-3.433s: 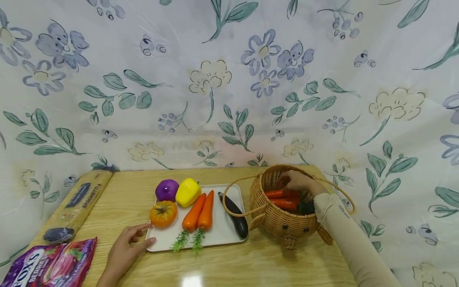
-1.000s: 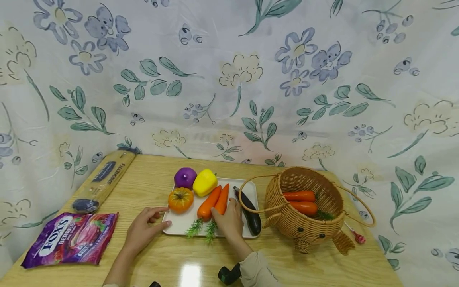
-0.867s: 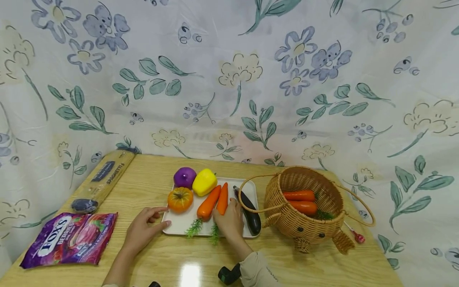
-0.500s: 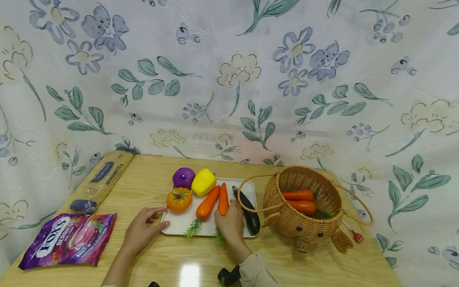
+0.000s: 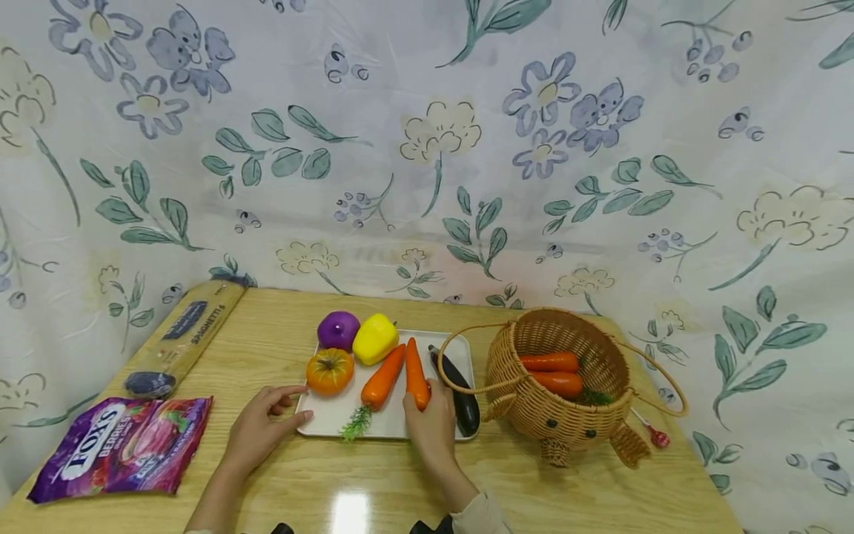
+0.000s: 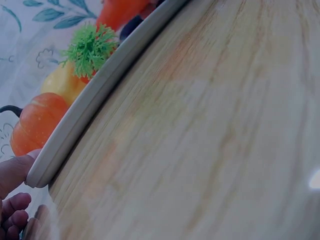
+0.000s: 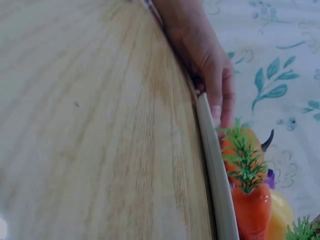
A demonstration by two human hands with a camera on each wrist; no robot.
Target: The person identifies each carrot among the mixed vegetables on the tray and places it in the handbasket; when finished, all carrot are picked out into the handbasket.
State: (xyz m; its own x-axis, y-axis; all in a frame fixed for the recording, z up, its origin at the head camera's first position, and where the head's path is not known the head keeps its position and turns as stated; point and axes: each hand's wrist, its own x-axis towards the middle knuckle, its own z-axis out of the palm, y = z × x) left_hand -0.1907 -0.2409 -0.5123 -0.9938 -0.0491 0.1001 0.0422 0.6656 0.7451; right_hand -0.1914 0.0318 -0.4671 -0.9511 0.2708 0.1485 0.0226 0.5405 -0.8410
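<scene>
My right hand (image 5: 432, 421) grips the thick end of an orange carrot (image 5: 415, 371) on the white tray (image 5: 308, 429); its green top is hidden under the hand. Another carrot (image 5: 383, 378) with leafy greens lies just left of it. A dark eggplant (image 5: 465, 406) lies beside the right hand. At the tray's left edge, my left hand (image 5: 262, 424) rests its thumb and index finger on the rim, set apart. In the left wrist view, the thumb (image 6: 15, 172) touches the tray's corner. Close to that hand sits an orange pumpkin (image 5: 330, 372), with a yellow pepper (image 5: 376, 340) and a purple onion (image 5: 338, 330) behind.
A wicker basket (image 5: 567, 434) with two carrots (image 5: 557, 383) inside stands at the right, its handle (image 5: 443, 371) overhanging the eggplant. A lollipop (image 5: 659, 439) lies behind it. Spaghetti (image 5: 200, 315) and a purple sweets bag (image 5: 123, 449) lie left.
My right hand has moved from inside the basket to the tray and taken hold of the right carrot. That carrot has shifted right, apart from its neighbour. The left hand stays at the rim.
</scene>
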